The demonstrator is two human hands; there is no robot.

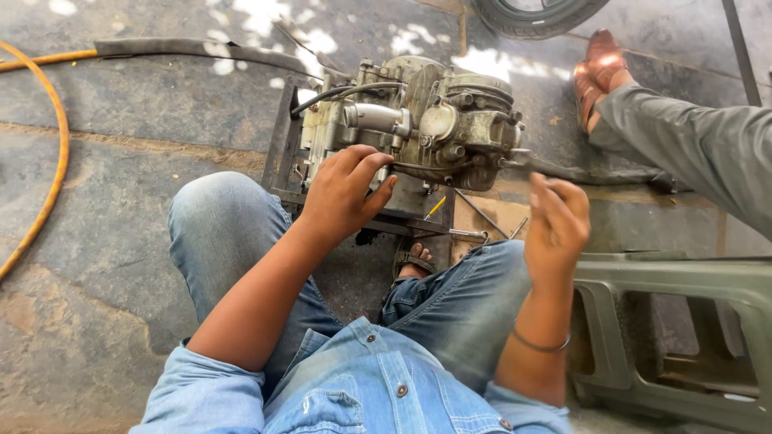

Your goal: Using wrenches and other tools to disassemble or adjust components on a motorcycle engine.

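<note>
Engine block (418, 120) sits on a low metal stand (283, 153) on the far floor, raised to working height. Left hand (344, 193) has curled fingers steadying its near side; right hand (556, 221) hovers, fingers loosely bent, holding nothing.

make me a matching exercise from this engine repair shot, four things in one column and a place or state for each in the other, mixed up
Things:
1. left hand
2. right hand
3. yellow hose
4. green plastic stool

Places or states:
A. curves across the stone floor at far left
B. stands beside the person's right knee
C. rests on the engine, fingers on a thin rod
D. raised in the air, holding nothing that shows

Pairs: 1-C, 2-D, 3-A, 4-B
</note>
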